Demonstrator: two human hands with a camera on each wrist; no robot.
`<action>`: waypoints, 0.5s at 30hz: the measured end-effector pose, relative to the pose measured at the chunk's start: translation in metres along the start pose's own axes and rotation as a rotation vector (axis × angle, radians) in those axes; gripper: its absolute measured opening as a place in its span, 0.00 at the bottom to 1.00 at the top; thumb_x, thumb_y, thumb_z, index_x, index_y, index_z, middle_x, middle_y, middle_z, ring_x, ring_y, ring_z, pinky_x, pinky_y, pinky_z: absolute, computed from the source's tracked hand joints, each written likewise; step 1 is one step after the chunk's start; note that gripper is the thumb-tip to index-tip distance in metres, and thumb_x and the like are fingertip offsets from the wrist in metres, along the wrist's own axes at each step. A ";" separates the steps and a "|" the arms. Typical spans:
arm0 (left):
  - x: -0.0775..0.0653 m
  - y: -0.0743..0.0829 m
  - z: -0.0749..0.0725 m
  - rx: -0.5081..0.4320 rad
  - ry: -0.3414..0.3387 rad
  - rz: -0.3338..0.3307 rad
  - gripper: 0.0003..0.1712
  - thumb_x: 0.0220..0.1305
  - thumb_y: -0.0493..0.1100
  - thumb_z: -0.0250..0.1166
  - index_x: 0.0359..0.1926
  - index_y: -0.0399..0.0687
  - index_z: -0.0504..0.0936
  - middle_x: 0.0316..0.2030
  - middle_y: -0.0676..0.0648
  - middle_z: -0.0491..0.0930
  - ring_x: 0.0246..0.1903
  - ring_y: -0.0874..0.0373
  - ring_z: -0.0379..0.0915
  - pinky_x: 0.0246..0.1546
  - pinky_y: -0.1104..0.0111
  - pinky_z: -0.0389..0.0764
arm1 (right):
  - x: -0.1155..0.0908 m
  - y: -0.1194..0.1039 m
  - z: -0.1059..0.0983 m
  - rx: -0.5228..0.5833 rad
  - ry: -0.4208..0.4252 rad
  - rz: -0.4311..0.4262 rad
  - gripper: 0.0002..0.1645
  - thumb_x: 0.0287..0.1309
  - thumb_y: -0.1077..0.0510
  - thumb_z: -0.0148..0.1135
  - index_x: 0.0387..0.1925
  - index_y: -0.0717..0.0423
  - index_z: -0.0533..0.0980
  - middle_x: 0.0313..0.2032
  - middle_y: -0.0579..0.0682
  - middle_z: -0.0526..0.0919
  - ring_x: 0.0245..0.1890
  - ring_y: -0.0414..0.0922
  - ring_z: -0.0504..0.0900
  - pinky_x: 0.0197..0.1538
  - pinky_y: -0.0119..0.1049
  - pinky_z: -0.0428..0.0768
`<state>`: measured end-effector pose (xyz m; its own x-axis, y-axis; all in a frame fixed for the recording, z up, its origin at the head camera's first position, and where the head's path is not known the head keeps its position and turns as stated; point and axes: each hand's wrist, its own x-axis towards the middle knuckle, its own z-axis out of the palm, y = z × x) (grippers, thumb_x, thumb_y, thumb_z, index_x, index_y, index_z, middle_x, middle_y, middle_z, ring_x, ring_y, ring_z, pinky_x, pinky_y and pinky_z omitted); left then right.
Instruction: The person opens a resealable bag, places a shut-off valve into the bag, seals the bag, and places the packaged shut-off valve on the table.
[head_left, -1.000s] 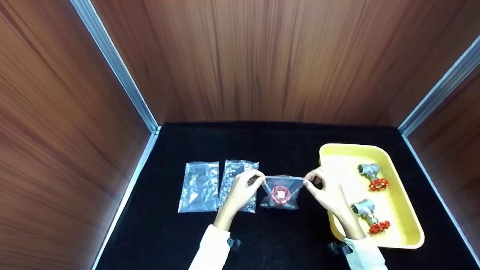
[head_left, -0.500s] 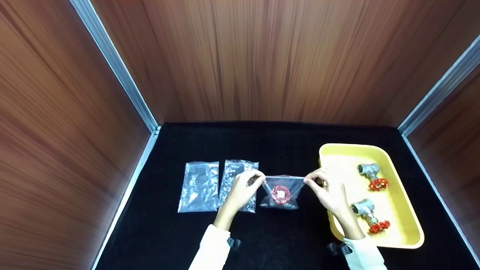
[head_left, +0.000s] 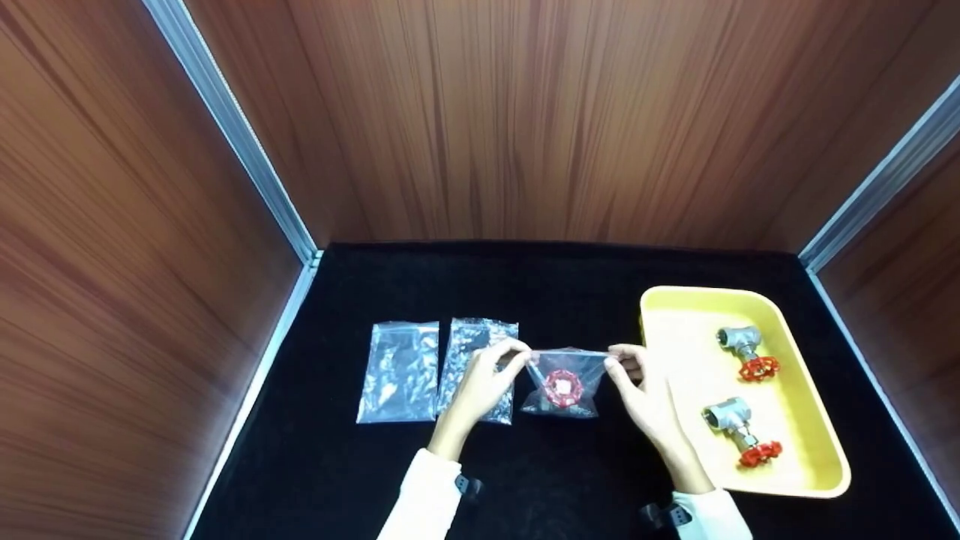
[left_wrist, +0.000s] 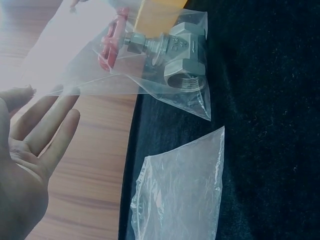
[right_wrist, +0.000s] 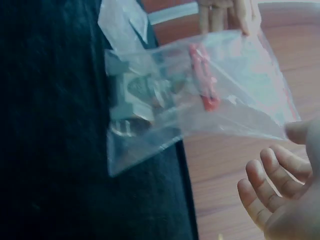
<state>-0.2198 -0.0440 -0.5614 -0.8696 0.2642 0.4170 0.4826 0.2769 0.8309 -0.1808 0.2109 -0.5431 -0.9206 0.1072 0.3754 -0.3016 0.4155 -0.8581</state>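
Observation:
A clear zip bag (head_left: pixel 583 379) stands on the black cloth in the head view, its mouth stretched level between two hands. Inside it sits a metal valve (left_wrist: pixel 185 57), its red handwheel (head_left: pixel 562 388) facing up. My left hand (head_left: pixel 484 381) pinches the left corner of the bag's mouth between thumb and forefinger. At the right corner, the thumb and forefinger of my right hand (head_left: pixel 651 397) pinch the same edge. The other fingers of the right hand spread loosely below the bag in the right wrist view.
Two flat clear bags lie to the left: an outer bag (head_left: pixel 397 375) and an inner bag (head_left: pixel 480 330), partly under my left hand. A yellow tray (head_left: pixel 821 442) at the right holds an upper valve (head_left: pixel 742 349) and a lower valve (head_left: pixel 735 424). Wood-grain panels (head_left: pixel 525 120) surround the cloth.
My right hand and forearm have shifted slightly left, off the tray's edge, and its fingers have moved in along the bag's mouth. The left hand and the bagged valve stay about where they were.

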 end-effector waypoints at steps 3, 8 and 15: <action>-0.001 0.001 0.000 -0.012 -0.009 -0.026 0.11 0.71 0.50 0.58 0.41 0.51 0.83 0.37 0.54 0.86 0.39 0.65 0.82 0.42 0.66 0.84 | -0.009 -0.005 0.004 0.032 -0.063 0.085 0.23 0.60 0.64 0.63 0.57 0.65 0.73 0.44 0.60 0.81 0.40 0.46 0.80 0.47 0.29 0.77; -0.001 0.001 0.001 -0.032 -0.012 -0.032 0.11 0.71 0.49 0.58 0.41 0.50 0.83 0.38 0.53 0.86 0.40 0.62 0.83 0.41 0.66 0.84 | -0.023 0.020 0.017 0.140 -0.163 0.128 0.40 0.56 0.64 0.68 0.68 0.62 0.61 0.57 0.62 0.74 0.55 0.55 0.75 0.61 0.51 0.72; 0.000 0.001 0.002 -0.027 0.000 -0.008 0.10 0.71 0.49 0.58 0.42 0.50 0.82 0.37 0.52 0.86 0.36 0.56 0.83 0.38 0.71 0.82 | -0.034 0.053 0.029 0.173 -0.281 0.109 0.49 0.49 0.60 0.74 0.70 0.52 0.59 0.65 0.53 0.70 0.65 0.50 0.71 0.67 0.39 0.68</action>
<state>-0.2189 -0.0419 -0.5617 -0.8735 0.2621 0.4102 0.4726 0.2538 0.8440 -0.1728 0.2035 -0.6112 -0.9749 -0.1200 0.1877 -0.2129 0.2531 -0.9437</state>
